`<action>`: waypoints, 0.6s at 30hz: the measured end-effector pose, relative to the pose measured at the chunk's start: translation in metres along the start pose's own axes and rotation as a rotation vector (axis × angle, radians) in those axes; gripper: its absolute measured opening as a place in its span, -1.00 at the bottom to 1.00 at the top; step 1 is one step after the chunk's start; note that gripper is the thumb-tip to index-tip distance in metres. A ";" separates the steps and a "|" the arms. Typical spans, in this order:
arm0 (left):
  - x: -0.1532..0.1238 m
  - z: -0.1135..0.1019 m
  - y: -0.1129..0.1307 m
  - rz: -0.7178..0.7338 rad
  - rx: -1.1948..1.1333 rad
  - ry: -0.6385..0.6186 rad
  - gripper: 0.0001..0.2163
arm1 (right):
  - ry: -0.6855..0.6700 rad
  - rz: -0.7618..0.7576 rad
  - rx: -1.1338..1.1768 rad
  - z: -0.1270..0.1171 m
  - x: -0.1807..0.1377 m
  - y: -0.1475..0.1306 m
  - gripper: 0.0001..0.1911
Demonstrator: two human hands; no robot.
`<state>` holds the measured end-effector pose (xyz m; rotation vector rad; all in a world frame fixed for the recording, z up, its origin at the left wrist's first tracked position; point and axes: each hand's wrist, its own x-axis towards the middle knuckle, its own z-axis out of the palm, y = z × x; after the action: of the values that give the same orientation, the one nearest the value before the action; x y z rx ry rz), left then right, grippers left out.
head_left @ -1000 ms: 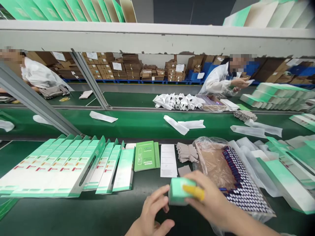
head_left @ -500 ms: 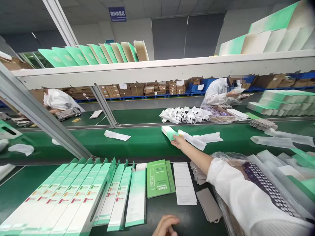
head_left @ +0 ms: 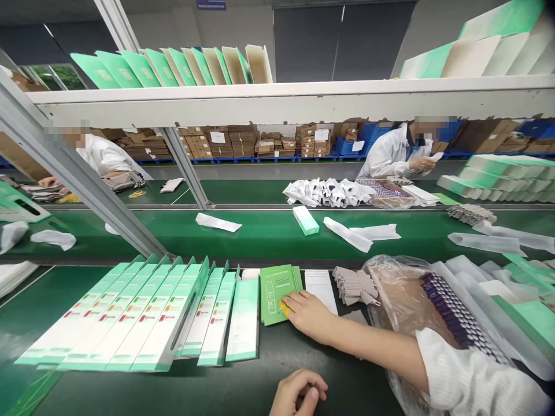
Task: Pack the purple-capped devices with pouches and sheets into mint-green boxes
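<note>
My right hand (head_left: pixel 307 316) lies palm down over the right edge of a stack of green instruction booklets (head_left: pixel 273 292). Its fingertips touch the top cover, with yellow covering on a fingertip; the underside of the hand is hidden. Beside it are printed white leaflets (head_left: pixel 319 284), partly under the hand. Below, near the front, my left hand (head_left: pixel 299 393) hovers with loosely curled fingers, thumb apart, nothing visible in it. A closed white-and-green carton (head_left: pixel 306 221) rests on the green belt. Left of the booklets stand open white-and-green cartons (head_left: pixel 150 315) in a row.
Grey pouches (head_left: pixel 355 286) and a plastic-lined box (head_left: pixel 394 289) of patterned items sit to the right. White sleeves (head_left: pixel 347 234) lie along the belt (head_left: pixel 260 242). Overhead runs a shelf (head_left: pixel 277 107) holding cartons, with a slanted metal post (head_left: pixel 87 167) at left. Two people work opposite.
My right hand has let go of the small carton on the belt and come back to the green booklets. My left hand stays near the front. The view has tilted down.
</note>
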<state>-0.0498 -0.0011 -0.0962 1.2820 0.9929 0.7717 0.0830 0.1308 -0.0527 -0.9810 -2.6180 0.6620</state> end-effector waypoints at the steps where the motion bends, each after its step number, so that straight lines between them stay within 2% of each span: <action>1: -0.002 0.001 0.001 -0.087 -0.070 -0.006 -0.57 | -0.009 -0.011 -0.047 -0.003 -0.008 -0.004 -0.68; 4: -0.009 0.003 0.000 -0.274 -0.365 0.043 -0.56 | 0.089 -0.078 -0.017 -0.032 -0.032 -0.014 -0.68; 7: -0.011 0.005 -0.001 -0.359 -0.742 0.066 -0.57 | 0.288 -0.095 0.413 -0.069 -0.055 -0.027 -0.79; 8: -0.011 0.005 0.001 -0.375 -0.822 0.054 -0.56 | 0.286 -0.080 0.590 -0.078 -0.060 -0.032 -0.83; 9: -0.010 0.005 0.004 -0.381 -0.881 0.033 -0.55 | 0.225 -0.067 0.734 -0.085 -0.063 -0.035 -0.84; 11: -0.009 0.004 0.013 -0.358 -1.003 -0.030 -0.50 | 0.013 -0.083 0.871 -0.090 -0.064 -0.039 -0.86; 13: -0.010 0.003 0.023 -0.320 -1.170 -0.144 -0.46 | -0.111 -0.105 0.773 -0.084 -0.061 -0.037 -0.81; 16: -0.015 0.001 0.033 -0.338 -1.259 -0.398 -0.33 | -0.017 0.027 0.205 -0.062 -0.059 -0.023 -0.59; 18: -0.020 0.001 0.035 -0.362 -1.244 -0.470 -0.28 | 0.042 0.164 -0.140 -0.041 -0.064 -0.009 -0.45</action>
<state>-0.0542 -0.0143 -0.0580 0.1502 0.2014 0.5745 0.1411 0.0953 -0.0183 -1.2478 -2.5960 0.4925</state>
